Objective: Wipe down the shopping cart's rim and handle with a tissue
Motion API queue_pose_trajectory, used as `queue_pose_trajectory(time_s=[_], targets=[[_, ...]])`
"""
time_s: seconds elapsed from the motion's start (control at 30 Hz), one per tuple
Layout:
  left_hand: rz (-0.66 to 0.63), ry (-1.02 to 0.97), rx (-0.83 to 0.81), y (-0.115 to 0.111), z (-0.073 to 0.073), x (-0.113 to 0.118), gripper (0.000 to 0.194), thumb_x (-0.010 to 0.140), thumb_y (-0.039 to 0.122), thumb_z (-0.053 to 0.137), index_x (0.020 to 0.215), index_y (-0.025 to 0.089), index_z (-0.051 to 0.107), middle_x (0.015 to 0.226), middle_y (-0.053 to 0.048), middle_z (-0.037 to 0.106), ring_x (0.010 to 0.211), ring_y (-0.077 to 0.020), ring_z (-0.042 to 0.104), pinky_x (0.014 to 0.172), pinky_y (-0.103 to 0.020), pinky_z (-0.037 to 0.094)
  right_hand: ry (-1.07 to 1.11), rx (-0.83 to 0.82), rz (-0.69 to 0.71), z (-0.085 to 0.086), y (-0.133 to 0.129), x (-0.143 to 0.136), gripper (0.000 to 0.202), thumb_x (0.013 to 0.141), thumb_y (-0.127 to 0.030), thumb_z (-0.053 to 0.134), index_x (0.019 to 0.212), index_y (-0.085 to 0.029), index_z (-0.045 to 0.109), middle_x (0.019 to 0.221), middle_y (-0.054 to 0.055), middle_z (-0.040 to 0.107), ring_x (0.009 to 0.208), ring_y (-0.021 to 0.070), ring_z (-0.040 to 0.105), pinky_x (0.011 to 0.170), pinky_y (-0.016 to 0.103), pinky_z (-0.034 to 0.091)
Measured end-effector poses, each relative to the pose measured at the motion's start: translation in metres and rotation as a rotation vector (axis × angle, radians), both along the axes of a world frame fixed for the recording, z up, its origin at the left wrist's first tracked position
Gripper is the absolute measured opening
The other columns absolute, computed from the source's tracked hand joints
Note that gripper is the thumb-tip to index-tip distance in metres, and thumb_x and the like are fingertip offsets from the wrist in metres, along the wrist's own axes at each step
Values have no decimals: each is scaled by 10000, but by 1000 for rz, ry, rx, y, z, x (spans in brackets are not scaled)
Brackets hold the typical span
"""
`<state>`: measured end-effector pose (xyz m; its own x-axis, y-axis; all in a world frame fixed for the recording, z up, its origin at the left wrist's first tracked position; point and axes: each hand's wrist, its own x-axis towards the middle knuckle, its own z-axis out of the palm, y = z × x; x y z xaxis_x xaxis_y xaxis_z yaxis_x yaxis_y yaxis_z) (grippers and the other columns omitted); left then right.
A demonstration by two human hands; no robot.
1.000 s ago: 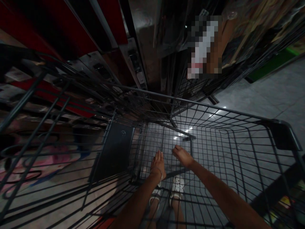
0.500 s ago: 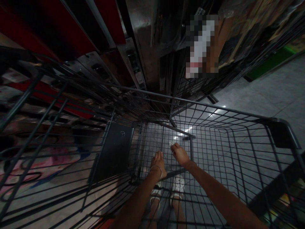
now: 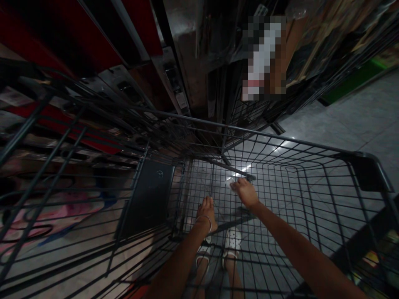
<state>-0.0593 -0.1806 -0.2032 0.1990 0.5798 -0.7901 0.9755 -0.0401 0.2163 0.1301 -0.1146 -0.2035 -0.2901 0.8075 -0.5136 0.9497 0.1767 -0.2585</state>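
Note:
My right hand (image 3: 247, 192) is closed around a crumpled white piece, like a tissue or wipe (image 3: 231, 183), which sticks out past the fingertips. It hovers over the wire mesh of a dark shopping cart (image 3: 274, 143), by a bar at the cart's middle. To its left, my left hand (image 3: 206, 211) reaches forward with its fingers stretched out, over the cart's wires; whether it touches them I cannot tell. A thin bracelet (image 3: 208, 220) circles that wrist. Through the mesh below, white perforated clogs (image 3: 233, 240) show on my feet.
A dark flat panel (image 3: 149, 191) stands at the cart's left part. Shelves with packaged goods (image 3: 176, 79) press close along the far side. A pink item (image 3: 75, 201) lies beyond the left wires. Grey tiled floor (image 3: 346, 124) stretches right, near a green shelf edge (image 3: 355, 83).
My right hand has moved a little to the right with the white piece, which shows more now. My left hand has stayed almost in place.

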Motion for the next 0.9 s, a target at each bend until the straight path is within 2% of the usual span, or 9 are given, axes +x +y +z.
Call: queue_pose_trajectory(time_s=[0.1, 0.2, 0.4, 0.63, 0.7, 0.77, 0.9], targets=[[-8, 5, -6, -2, -3, 0, 549, 866, 416, 591, 1351, 215, 432, 1485, -110, 349, 1334, -316, 370, 1082, -591, 327, -69, 46, -146, -3, 30, 13, 277, 920, -337, 575, 1131, -158, 591, 1179, 77, 601, 1014, 197, 609, 859, 409, 527], [-12, 12, -7, -4, -6, 1, 547, 866, 415, 591, 1351, 217, 432, 1485, -109, 349, 1333, -316, 372, 1080, -592, 330, -96, 55, -229, -5, 44, 15, 274, 919, -341, 578, 1116, -151, 595, 1138, 73, 617, 944, 175, 626, 808, 371, 542], [-30, 10, 9, -4, -7, 3, 531, 865, 406, 597, 1336, 210, 446, 1461, -111, 378, 1305, -305, 409, 1056, -572, 373, -109, 88, -291, -6, 47, -6, 282, 921, -361, 572, 1094, -140, 605, 1125, 79, 625, 951, 176, 628, 828, 378, 537], [-53, 0, 24, -8, -13, -1, 531, 865, 405, 598, 1334, 208, 447, 1456, -113, 385, 1296, -303, 419, 1050, -566, 383, -144, 96, -268, -13, 46, -23, 316, 922, -347, 572, 1171, -153, 573, 1190, 88, 597, 1002, 196, 617, 846, 400, 535], [-57, -8, 28, -9, -15, -2, 526, 866, 404, 597, 1331, 208, 450, 1449, -113, 392, 1288, -300, 427, 1044, -562, 392, -122, 71, -198, -16, 37, -25, 302, 925, -339, 568, 1173, -166, 573, 1198, 80, 594, 1011, 196, 613, 844, 400, 538], [-56, -13, 30, -9, -17, -2, 521, 867, 402, 596, 1328, 207, 452, 1442, -112, 400, 1280, -296, 436, 1037, -557, 401, -79, 26, -87, -17, 16, -28, 284, 920, -330, 578, 1148, -161, 586, 1183, 79, 601, 1004, 192, 616, 839, 393, 541], [-52, -11, 28, -8, -16, 1, 517, 866, 401, 597, 1323, 204, 457, 1436, -113, 408, 1274, -294, 443, 1033, -553, 406, 48, -83, 171, -13, -58, -32, 247, 918, -317, 585, 1100, -150, 602, 1097, 58, 633, 919, 166, 637, 777, 356, 558]])
